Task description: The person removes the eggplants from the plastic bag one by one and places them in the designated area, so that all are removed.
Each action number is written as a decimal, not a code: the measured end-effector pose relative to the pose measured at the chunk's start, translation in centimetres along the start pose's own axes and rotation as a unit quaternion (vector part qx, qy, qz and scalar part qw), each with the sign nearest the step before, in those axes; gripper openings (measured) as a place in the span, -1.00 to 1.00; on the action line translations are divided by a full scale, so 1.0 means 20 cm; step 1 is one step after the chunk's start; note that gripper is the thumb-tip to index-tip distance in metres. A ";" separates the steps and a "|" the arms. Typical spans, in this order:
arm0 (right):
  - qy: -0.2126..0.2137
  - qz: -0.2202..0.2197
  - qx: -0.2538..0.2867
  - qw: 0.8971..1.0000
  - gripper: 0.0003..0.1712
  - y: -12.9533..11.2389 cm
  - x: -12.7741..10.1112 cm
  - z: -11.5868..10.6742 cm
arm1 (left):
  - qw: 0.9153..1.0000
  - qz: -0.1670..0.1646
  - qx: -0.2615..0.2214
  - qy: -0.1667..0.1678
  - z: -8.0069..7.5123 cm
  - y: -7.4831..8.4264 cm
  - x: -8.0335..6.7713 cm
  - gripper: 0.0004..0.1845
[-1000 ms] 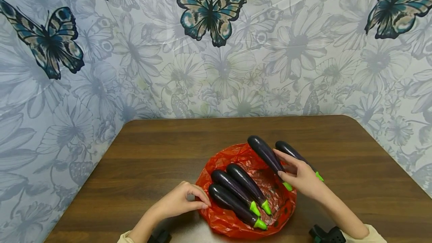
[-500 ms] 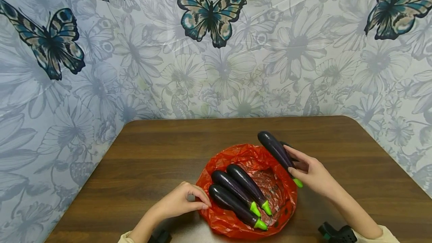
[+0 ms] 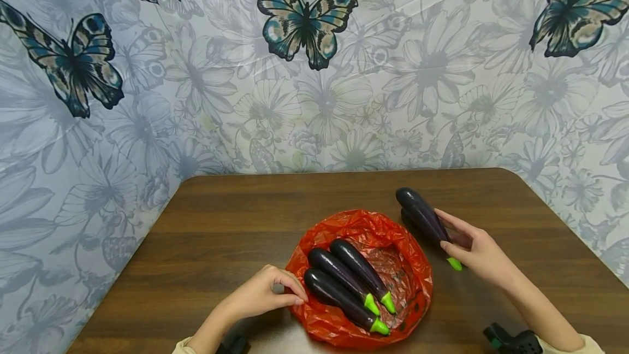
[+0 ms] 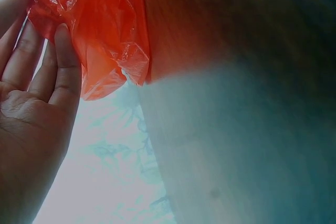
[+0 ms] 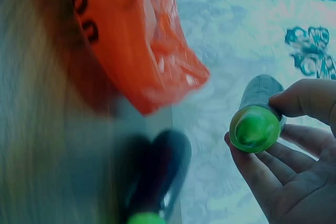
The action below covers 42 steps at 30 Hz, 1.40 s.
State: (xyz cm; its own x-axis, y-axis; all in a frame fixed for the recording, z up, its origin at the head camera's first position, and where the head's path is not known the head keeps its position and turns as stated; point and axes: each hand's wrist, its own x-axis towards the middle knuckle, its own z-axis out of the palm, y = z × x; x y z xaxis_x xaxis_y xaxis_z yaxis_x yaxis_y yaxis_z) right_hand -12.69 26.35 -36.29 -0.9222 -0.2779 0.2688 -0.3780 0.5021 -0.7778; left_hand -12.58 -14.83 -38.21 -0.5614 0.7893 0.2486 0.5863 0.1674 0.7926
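My right hand (image 3: 479, 250) grips a dark purple eggplant (image 3: 420, 212) with a green cap, right of the red plastic bag (image 3: 420, 272). The right wrist view has thumb and fingers round this eggplant near its green end (image 5: 256, 129), raised above the table. Below it lies another eggplant (image 5: 165, 166), mostly hidden by the held one in the head view. At the bag's left rim, my left hand (image 3: 267, 291) pinches the plastic with thumb and forefinger. Three eggplants (image 3: 339, 275) lie side by side inside the open bag, green ends toward the lower right.
A brown wooden table (image 3: 236, 206) carries the bag and eggplants. Behind it hangs a pale cloth (image 3: 324, 113) printed with flowers and butterflies. A black device (image 3: 513, 340) sits at the right wrist, and another (image 3: 235, 344) at the left.
My right hand has carried the eggplant rightward from over the bag to above the eggplant on the table. My left hand has stayed at the bag's rim.
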 end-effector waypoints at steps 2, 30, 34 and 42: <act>0.005 -0.005 -0.012 1.000 -0.34 0.02 -0.01 -0.03 | 1.000 0.000 0.000 -0.001 0.00 0.00 0.00 -0.91; -0.005 0.012 -0.036 0.999 -0.38 0.39 0.03 -0.21 | 1.000 0.007 0.007 -0.001 0.01 0.01 0.00 -0.92; -0.012 0.016 -0.030 0.999 -0.40 0.41 0.04 -0.20 | 1.000 0.010 0.012 -0.001 0.01 0.01 0.00 -0.93; -0.034 0.038 -0.033 0.998 -0.40 0.43 0.06 -0.19 | 1.000 0.010 0.007 0.000 0.01 0.00 0.00 -0.92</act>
State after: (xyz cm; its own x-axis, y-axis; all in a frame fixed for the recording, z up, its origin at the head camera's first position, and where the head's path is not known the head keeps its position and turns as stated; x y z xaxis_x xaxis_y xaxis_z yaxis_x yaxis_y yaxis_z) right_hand -17.37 33.45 -40.60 -0.9415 -0.2908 0.1706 -0.3146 0.5759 -0.7545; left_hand -12.49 -14.75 -38.24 -0.5500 0.7924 0.2639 0.6057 0.1609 0.7793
